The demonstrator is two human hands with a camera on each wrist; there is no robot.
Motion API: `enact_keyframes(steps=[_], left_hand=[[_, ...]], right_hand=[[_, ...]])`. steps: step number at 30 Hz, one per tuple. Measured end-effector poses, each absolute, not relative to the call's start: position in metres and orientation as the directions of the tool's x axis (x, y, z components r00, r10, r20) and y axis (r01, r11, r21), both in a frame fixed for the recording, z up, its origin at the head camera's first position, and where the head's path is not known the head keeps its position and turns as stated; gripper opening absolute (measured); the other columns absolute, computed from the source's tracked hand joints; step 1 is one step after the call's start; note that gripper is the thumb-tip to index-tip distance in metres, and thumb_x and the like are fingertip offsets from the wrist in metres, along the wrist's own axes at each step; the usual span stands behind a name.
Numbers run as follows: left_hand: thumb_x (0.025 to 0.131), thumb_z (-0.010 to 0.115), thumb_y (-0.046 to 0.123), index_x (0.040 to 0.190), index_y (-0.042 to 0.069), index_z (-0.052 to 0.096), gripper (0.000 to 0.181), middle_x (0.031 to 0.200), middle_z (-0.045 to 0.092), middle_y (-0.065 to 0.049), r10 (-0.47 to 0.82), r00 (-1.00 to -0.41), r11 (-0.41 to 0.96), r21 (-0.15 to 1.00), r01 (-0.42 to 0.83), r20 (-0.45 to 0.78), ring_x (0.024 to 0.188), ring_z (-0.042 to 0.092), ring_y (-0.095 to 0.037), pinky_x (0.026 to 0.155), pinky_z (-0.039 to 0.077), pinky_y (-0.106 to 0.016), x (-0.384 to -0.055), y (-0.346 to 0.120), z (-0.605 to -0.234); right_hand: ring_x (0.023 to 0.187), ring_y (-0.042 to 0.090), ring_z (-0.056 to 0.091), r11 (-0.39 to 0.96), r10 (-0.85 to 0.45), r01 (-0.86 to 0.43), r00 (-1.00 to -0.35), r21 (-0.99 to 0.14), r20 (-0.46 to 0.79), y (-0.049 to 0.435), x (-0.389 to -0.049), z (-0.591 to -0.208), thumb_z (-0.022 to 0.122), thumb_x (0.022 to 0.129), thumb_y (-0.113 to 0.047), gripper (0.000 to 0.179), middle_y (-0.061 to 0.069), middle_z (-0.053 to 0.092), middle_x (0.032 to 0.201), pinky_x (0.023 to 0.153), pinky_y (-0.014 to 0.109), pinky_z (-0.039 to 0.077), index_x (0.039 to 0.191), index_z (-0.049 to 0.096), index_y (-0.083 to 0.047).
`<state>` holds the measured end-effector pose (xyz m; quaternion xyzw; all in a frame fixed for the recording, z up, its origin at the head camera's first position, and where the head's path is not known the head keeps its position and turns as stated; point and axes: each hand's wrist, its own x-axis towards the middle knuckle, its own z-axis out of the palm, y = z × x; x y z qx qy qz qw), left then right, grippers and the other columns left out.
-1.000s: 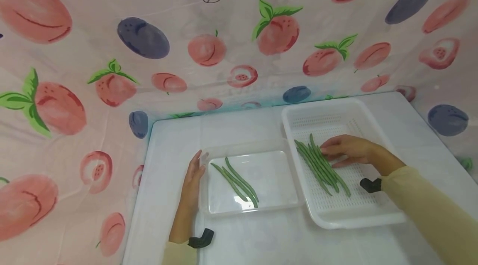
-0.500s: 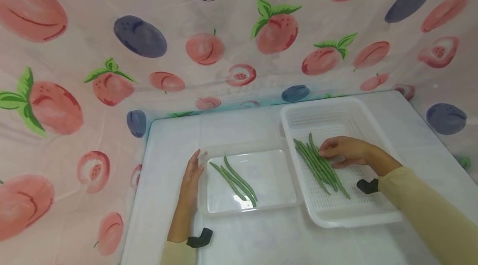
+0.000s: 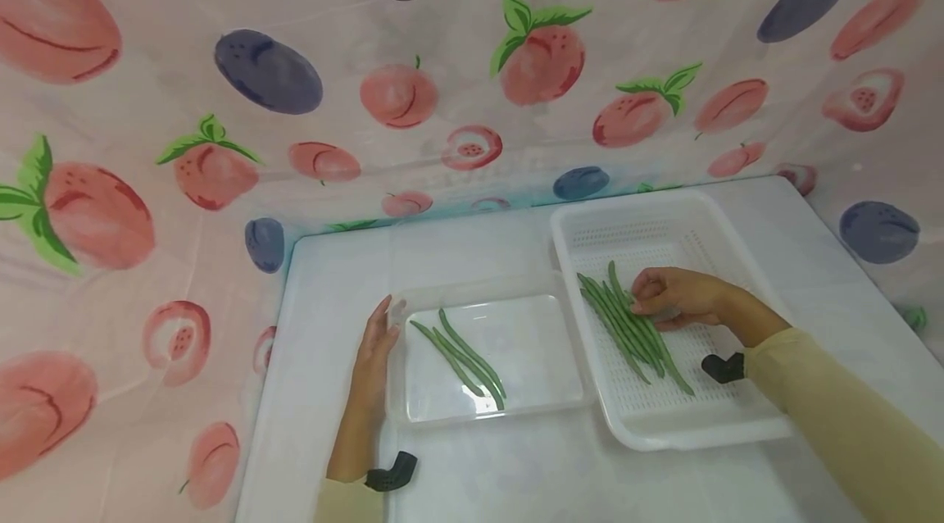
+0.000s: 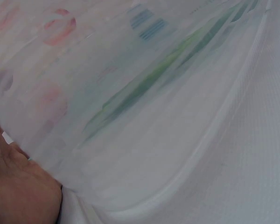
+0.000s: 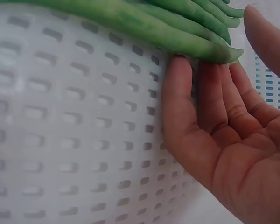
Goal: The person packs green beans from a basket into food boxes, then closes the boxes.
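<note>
A bundle of green beans (image 3: pixel 627 326) lies along the left side of a white perforated basket (image 3: pixel 627 433). Over that basket my right hand (image 3: pixel 682 297) has its fingers (image 5: pixel 178 88) curled under one end of the nearest bean (image 5: pixel 177 35), with the thumb (image 5: pixel 268 44) beyond the tip. Several other beans (image 5: pixel 196 11) lie just behind it. At the left, my left hand (image 3: pixel 372 351) rests with fairly straight fingers against the side of a clear plastic box (image 3: pixel 494 416). Three green beans (image 3: pixel 460 359) lie inside that box, seen blurred through its wall in the left wrist view.
Box and basket stand side by side on a white-covered table (image 3: pixel 332 269), their neighbouring walls close together. Behind and to the sides hangs a peach-print cloth (image 3: pixel 442 31). Dark wrist cameras sit at both sleeves (image 3: pixel 819 392).
My right fingers have curled closer around the bean end, and the nearest bean has separated slightly from the bundle. The left hand stays at the box; the head view shifts a little.
</note>
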<state>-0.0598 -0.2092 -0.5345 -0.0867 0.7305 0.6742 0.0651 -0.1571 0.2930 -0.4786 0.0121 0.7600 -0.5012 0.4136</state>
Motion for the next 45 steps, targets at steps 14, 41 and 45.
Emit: enact_keyframes(steps=[14,41,45], left_hand=[[0.106,0.045,0.047,0.152,0.053,0.035,0.047,0.166,0.024,0.021,-0.037,-0.974,0.061,0.973,-0.224,-0.222,0.156,0.025,-0.022,0.117,0.029,-0.067,-0.059,-0.210,-0.535],[0.107,0.046,0.045,0.153,0.050,0.034,0.048,0.167,0.023,0.018,-0.037,-0.979,0.054,0.977,-0.204,-0.203,0.158,0.020,-0.020,0.120,0.024,-0.066,-0.059,-0.212,-0.536],[0.107,0.046,0.046,0.154,0.049,0.034,0.049,0.167,0.023,0.019,-0.032,-0.978,0.052,0.976,-0.210,-0.208,0.157,0.021,-0.020,0.120,0.025,-0.066,-0.060,-0.212,-0.534]], right_hand=[[0.103,0.019,0.064,0.507,-0.424,0.409,-0.648,-0.759,-0.632,0.295,-0.157,-0.482,0.067,0.099,-0.014,0.054,0.015,0.062,0.125,0.088,0.036,0.057,0.141,0.046,0.013],[0.084,0.020,0.066,0.485,-0.452,0.329,-0.699,-0.811,-0.554,0.296,-0.159,-0.486,0.059,0.105,-0.028,0.036,0.013,0.067,0.095,0.072,0.030,0.054,0.119,0.056,0.005],[0.084,0.023,0.068,0.464,-0.438,0.343,-0.712,-0.816,-0.549,0.295,-0.163,-0.484,0.054,0.107,-0.030,0.033,0.013,0.066,0.095,0.070,0.031,0.054,0.114,0.051,0.003]])
